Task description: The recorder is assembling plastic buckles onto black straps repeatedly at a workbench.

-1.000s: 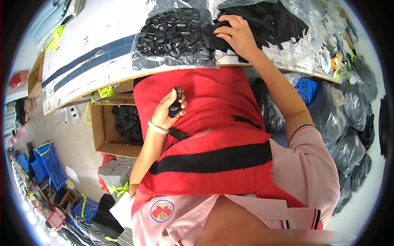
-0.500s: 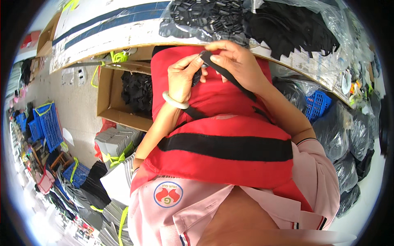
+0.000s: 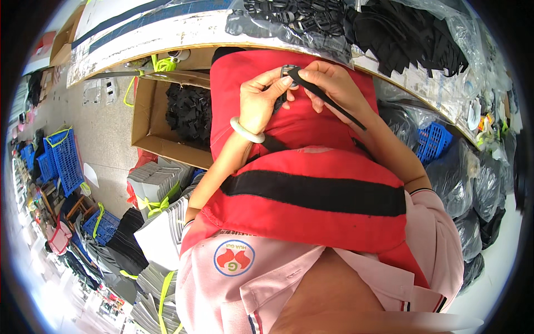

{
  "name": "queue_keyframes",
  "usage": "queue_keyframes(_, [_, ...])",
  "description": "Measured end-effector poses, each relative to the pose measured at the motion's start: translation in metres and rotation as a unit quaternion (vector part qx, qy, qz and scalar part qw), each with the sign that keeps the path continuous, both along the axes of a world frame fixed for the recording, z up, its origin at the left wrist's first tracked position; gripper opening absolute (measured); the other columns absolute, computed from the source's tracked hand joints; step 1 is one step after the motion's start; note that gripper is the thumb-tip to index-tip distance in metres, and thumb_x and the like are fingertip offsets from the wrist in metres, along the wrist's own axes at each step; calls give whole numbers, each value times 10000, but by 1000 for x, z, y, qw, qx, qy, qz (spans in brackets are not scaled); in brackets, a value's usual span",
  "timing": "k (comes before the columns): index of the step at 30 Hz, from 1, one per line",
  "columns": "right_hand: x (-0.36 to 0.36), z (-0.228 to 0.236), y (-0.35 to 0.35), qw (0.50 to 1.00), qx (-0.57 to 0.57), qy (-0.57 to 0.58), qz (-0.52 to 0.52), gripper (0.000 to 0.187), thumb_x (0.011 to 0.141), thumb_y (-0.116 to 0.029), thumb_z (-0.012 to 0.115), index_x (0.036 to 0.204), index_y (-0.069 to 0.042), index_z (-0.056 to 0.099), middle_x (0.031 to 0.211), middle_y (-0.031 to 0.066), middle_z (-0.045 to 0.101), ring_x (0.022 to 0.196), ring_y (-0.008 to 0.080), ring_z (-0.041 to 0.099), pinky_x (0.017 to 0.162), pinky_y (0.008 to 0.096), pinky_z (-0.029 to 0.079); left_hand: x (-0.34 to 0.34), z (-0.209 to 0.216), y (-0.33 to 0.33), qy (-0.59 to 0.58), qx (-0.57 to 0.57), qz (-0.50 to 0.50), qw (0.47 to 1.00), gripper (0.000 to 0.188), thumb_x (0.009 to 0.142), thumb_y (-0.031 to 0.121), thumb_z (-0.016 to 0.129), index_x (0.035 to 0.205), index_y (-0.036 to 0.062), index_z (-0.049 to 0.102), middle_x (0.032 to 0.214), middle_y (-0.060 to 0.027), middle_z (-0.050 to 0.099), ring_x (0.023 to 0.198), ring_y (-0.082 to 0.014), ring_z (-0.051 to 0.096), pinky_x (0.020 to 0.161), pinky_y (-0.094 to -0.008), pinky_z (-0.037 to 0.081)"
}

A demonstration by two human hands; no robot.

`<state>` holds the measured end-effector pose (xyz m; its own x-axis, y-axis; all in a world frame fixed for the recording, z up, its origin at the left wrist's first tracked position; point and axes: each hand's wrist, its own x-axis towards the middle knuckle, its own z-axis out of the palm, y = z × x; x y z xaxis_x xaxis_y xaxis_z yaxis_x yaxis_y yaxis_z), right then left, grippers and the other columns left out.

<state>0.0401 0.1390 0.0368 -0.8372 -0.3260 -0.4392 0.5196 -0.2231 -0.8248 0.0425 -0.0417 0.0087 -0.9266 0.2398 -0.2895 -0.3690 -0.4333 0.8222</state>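
Note:
My left hand (image 3: 260, 101), with a pale bangle at its wrist, pinches a small dark buckle (image 3: 287, 69) between thumb and fingers. From the buckle a black webbing strap (image 3: 335, 106) slants down to the right, its lower end hanging loose over my red apron (image 3: 311, 125). My right hand (image 3: 332, 83) has its thumb and forefinger closed on the strap close beside the buckle. Some dark material shows below the left fingers, partly hidden. Whether the strap passes through the buckle's slot cannot be made out.
On the white worktable (image 3: 167, 47) ahead lie a bag of black buckles (image 3: 300, 19) and a heap of black straps (image 3: 409, 42). A cardboard box (image 3: 153, 119) of black pieces stands at the left. Blue crates (image 3: 68, 161) and dark plastic bags (image 3: 453, 172) flank me.
Both hands have shifted slightly right, staying together. The buckle's open frame now shows above the left fingertips, and the strap's lower end has come into clear view.

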Motion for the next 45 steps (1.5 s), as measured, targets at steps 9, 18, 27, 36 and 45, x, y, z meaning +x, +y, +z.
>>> queue_keyframes(9, [8, -1, -8, 992, -106, -47, -55, 194, 918, -223, 603, 868, -37, 588, 690, 19, 571, 537, 73, 514, 474, 215, 436, 5, -2, 3, 120, -168, 23, 978, 190, 819, 13, 700, 1008, 14, 710, 744, -33, 642, 629, -71, 570, 516, -198, 450])
queue_keyframes(18, [5, -7, -11, 966, -236, -76, -69, 143, 929, -210, 597, 897, -72, 576, 716, -17, 565, 580, 51, 484, 522, 212, 419, 3, -12, 0, 296, -308, 62, 902, 199, 775, -18, 716, 972, 10, 714, 726, -61, 641, 641, -90, 574, 564, -241, 449])
queue_keyframes(27, [12, -7, -16, 989, -127, -44, -65, 198, 928, -238, 598, 877, -48, 572, 726, 1, 566, 588, 65, 489, 515, 209, 419, 8, -12, 5, 87, -100, 42, 990, 161, 844, -2, 674, 1003, -21, 685, 788, -54, 669, 618, -65, 582, 509, -179, 461])
queue_keyframes(36, [12, -15, -16, 990, -115, -46, -67, 162, 916, -213, 620, 875, -62, 576, 716, -7, 558, 576, 57, 487, 511, 204, 417, 3, -12, -2, 324, -320, 67, 888, 166, 788, -13, 707, 953, 5, 707, 732, -78, 642, 617, -112, 585, 544, -240, 456])
queue_keyframes(45, [9, -29, -16, 989, -123, -44, -68, 189, 928, -243, 614, 975, -62, 586, 738, -24, 565, 597, 45, 500, 548, 205, 449, 4, -24, -5, 342, -337, 59, 875, 188, 762, -13, 721, 949, -7, 698, 740, -114, 632, 620, -178, 606, 566, -275, 471])
